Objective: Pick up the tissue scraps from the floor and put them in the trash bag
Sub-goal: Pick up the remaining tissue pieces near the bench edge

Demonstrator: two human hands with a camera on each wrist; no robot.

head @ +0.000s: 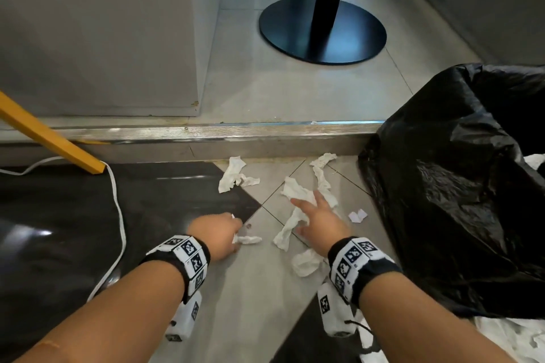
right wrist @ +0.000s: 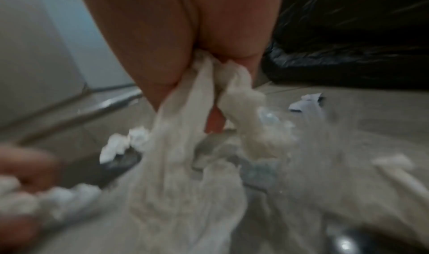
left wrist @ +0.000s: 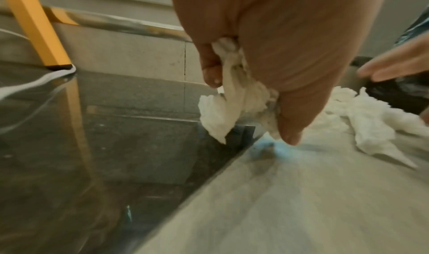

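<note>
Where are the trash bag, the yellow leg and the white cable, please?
trash bag (head: 460, 186): head view, its black side.
yellow leg (head: 50, 138): head view, mid-length.
white cable (head: 119, 215): head view, its curve on the dark floor.

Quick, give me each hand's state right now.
Left hand: closed, pinching a small tissue scrap.
Right hand: gripping a long tissue strip in its fingers.

**White scraps on grey and black**

The tissue scraps (head: 233, 175) are white. The floor (head: 256, 303) mixes pale grey tiles with glossy black ones. The trash bag (head: 460, 186) is shiny black. Black wristbands (head: 182, 259) carry black-and-white square markers. A slanted bar (head: 50, 138) is yellow; the cable (head: 118, 209) white.
</note>
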